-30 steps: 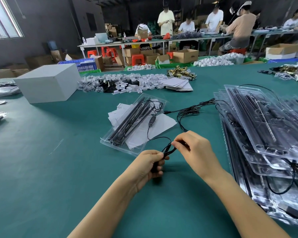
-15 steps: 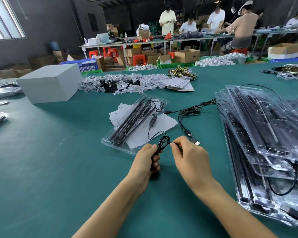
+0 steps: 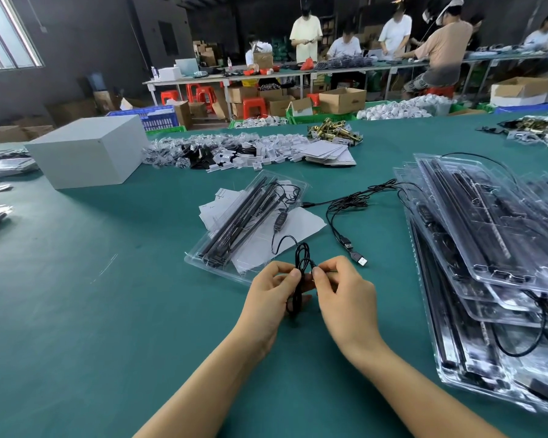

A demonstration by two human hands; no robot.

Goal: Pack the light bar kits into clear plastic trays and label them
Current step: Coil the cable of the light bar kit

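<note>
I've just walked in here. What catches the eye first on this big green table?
Front and centre, a left hand and a right hand pinch a looped black cable. Just behind lies a clear tray of black bars, and a tall stack of filled trays crowds the right side.

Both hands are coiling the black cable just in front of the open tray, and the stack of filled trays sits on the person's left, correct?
Not quite. The head view shows the left hand and right hand pinching the black cable in front of the open tray, but the stack of filled trays lies on the person's right, not left.
</note>
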